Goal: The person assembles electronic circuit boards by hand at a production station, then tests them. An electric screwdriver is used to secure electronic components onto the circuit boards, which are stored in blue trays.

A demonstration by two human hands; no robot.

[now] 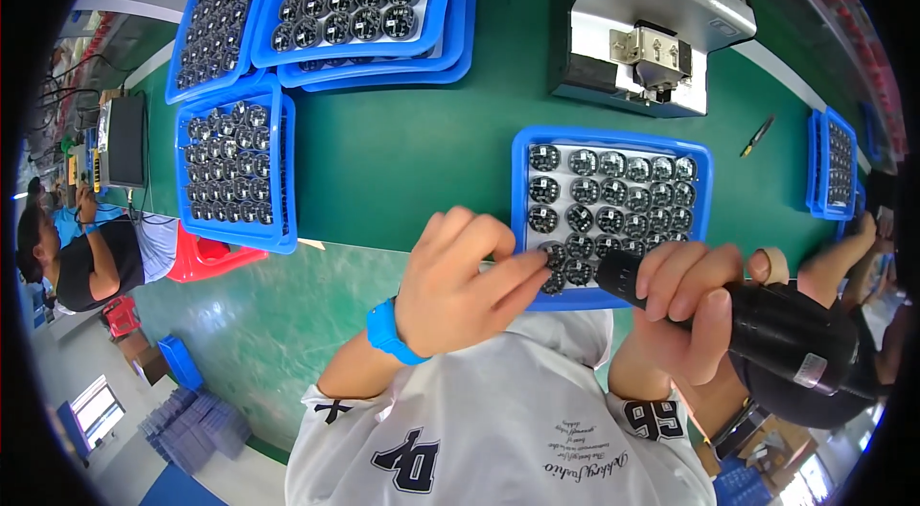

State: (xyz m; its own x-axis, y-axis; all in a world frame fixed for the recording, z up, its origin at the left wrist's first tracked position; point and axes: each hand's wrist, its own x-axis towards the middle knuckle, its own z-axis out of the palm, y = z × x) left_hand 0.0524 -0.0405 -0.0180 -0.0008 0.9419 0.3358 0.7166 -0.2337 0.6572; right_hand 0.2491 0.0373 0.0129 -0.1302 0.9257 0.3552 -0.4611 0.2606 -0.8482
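Note:
In front of me sits a blue tray (523,218) with a light liner, holding rows of round black parts (610,190) with shiny details. My left hand (470,276), a blue band on its wrist, reaches over the tray's left near corner. Its thumb and forefinger are pinched on a round black part (553,255) there. A black electric screwdriver (795,329) lies in my right hand (690,310), fingers wrapped round its body. The screwdriver's narrow end points left over the tray's near edge. Its tip is hard to make out.
Stacked blue trays of similar parts (436,65) stand at the back left, and another tray (287,171) nearer. A metal fixture (652,56) stands at the back. A small pen-like tool (757,136) lies right. People (72,257) sit at left and right.

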